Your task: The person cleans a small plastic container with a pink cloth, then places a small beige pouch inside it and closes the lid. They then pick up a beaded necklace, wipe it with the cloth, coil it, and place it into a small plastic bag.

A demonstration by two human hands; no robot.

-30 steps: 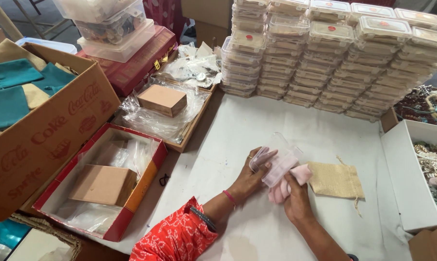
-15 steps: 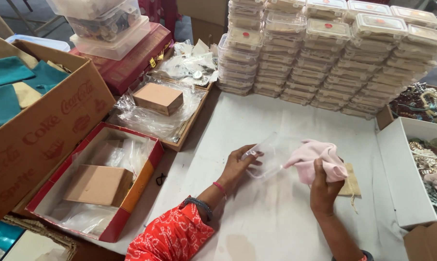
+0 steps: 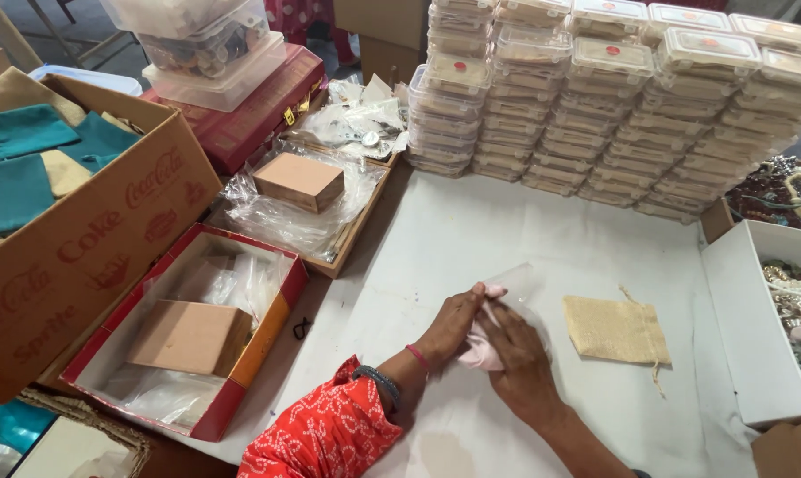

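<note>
Burlap pouch [image 3: 616, 329], stacked lidded containers [image 3: 595, 97], possibly jewellery in white box [image 3: 748, 336].

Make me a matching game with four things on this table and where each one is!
Things:
1. pink cloth
2. burlap pouch
3. teal pouches
4. stacked clear boxes

Places:
A. in the big cardboard box at the far left
B. under both hands, the left hand and the right hand
C. lying flat on the white table, just right of the hands
D. piled in rows along the back of the table

Pairs: 1-B, 2-C, 3-A, 4-D
</note>
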